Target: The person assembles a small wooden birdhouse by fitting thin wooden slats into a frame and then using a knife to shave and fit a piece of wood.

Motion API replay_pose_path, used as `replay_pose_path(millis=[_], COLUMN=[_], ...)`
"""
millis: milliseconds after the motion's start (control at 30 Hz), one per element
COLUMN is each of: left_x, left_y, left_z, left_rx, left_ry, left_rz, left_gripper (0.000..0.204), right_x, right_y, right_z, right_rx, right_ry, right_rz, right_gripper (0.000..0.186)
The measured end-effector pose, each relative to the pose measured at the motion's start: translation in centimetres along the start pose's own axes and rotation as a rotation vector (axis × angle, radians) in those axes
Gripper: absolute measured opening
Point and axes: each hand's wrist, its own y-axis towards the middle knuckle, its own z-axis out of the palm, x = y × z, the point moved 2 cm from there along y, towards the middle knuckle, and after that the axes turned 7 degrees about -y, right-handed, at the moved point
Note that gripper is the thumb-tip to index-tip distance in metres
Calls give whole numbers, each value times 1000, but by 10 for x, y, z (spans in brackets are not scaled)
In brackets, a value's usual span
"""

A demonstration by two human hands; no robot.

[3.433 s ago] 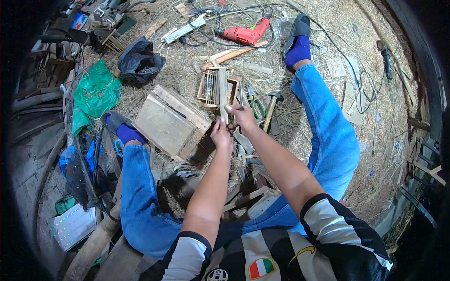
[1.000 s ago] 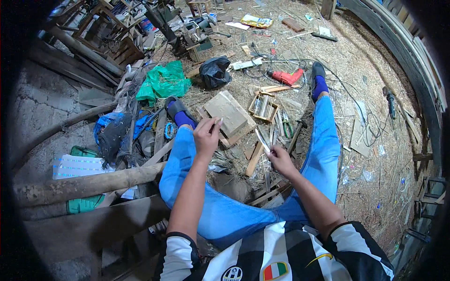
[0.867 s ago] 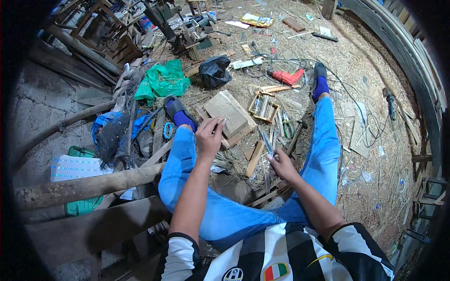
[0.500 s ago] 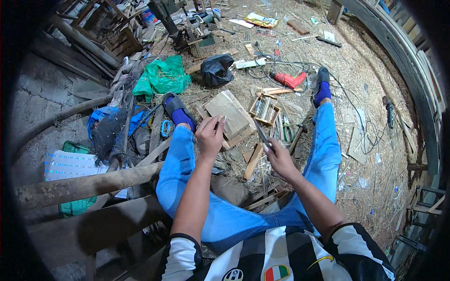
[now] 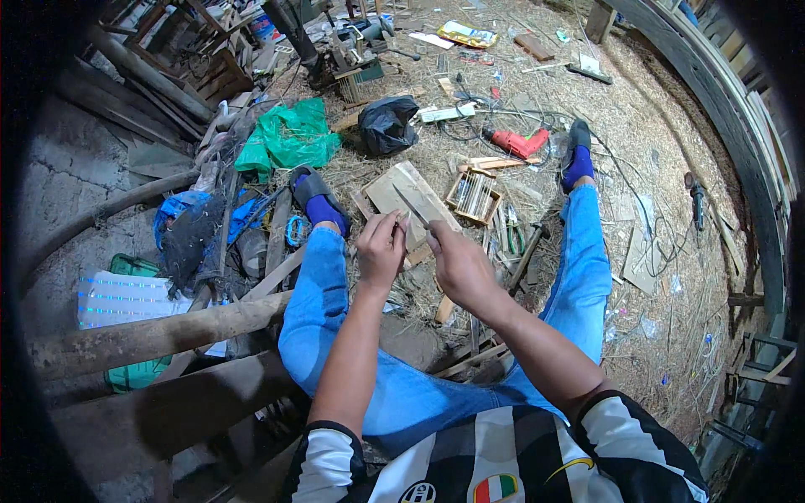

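Between my knees, my left hand (image 5: 381, 249) is closed in a pinch at the near-left edge of a flat wooden board (image 5: 387, 201). A small pale piece seems to sit at its fingertips, too small to name. Just to its right, my right hand (image 5: 464, 267) is wrapped round a knife, whose thin blade (image 5: 411, 204) points up and left over the board; the handle is hidden in the fist. Beyond the right hand lies a small slatted wooden box (image 5: 475, 196). Green-handled pliers (image 5: 515, 240) and a hammer (image 5: 532, 251) rest beside it.
A red drill (image 5: 516, 142) with its cord lies near my right foot. Black (image 5: 388, 126) and green plastic bags (image 5: 293, 136) are by my left foot. Bamboo poles (image 5: 159, 335) cross at left. An angle grinder (image 5: 695, 199) lies at right among shavings and scraps.
My right hand has moved left with the knife, bringing it close to my left hand. The blade now lies across the view of the board. My left hand has barely shifted.
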Motion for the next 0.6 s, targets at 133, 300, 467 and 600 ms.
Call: replay_pose_path(millis=[133,300,467,600], left_x=[-4,1,14,42], left_y=[3,-1,6,3], left_z=[1,-1,-9,-11], left_rx=[-27,-46,-121,-394], left_ry=[25,-17,-66,-723], left_rz=[28,-56,-182,-810], left_gripper=[16,15,13,12], right_x=[5,4,-22,-55], right_y=[6,7,7,2], right_z=[0,4,13,25], right_rx=[50,69,-96,-208], right_ry=[-33,-61,183,675], right_rz=[28,49,146,441], right_gripper=[22,24,20,26])
